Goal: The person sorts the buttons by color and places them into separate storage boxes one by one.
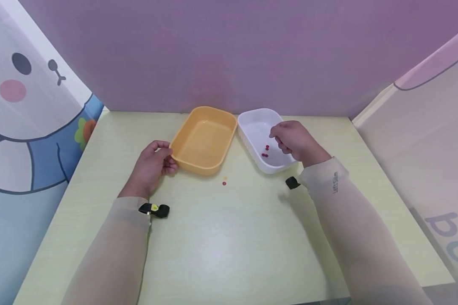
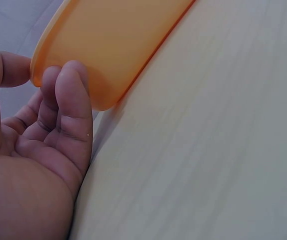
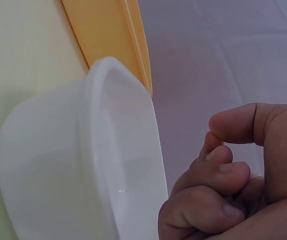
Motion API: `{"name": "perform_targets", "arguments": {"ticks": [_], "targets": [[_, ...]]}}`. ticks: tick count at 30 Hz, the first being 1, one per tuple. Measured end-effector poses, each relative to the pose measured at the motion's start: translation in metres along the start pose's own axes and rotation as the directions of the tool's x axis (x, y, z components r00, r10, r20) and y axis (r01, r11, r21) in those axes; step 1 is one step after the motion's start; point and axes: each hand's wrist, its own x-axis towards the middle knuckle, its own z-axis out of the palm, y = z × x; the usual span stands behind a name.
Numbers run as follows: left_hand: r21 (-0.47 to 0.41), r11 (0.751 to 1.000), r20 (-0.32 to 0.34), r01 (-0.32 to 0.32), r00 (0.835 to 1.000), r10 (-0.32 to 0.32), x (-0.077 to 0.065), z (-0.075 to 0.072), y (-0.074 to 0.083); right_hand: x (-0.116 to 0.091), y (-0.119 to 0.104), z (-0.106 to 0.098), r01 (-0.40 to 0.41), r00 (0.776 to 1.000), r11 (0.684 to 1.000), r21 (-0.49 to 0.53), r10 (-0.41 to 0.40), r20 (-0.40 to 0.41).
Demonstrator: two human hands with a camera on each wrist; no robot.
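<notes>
My left hand (image 1: 150,167) grips the near left corner of an orange plastic tray (image 1: 192,127), thumb on the rim and fingers under its outer wall. In the left wrist view the tray's wall (image 2: 108,45) rises beside the curled fingers. My right hand (image 1: 295,142) is above a white plastic tray (image 1: 252,120), its thumb and index fingertips together and the other fingers curled. Nothing shows between those fingertips in the right wrist view. Several small red pieces (image 1: 267,148) lie in the white tray. Small yellow pieces (image 1: 213,148) show faintly in the orange one.
On the table (image 1: 213,237), just in front of the trays, lie one small red piece (image 1: 224,183) and a yellow piece (image 1: 225,178). A purple wall (image 1: 221,55) stands close behind. Printed panels (image 1: 42,127) flank the table on both sides.
</notes>
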Motion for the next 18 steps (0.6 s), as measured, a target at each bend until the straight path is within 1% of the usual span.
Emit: {"name": "perform_targets", "arguments": {"ticks": [7, 18], "targets": [[0.015, 1.000, 0.003, 0.001, 1.000, -0.001, 0.000, -0.001, 0.000, -0.003, 0.001, 0.005, 0.006, 1.000, 1.000, -0.017, -0.006, 0.006], [0.030, 1.000, -0.007, 0.003, 1.000, -0.003, 0.000, -0.001, 0.000, -0.014, -0.005, 0.015, 0.067, 0.998, 0.997, -0.031, -0.067, 0.019]]}}
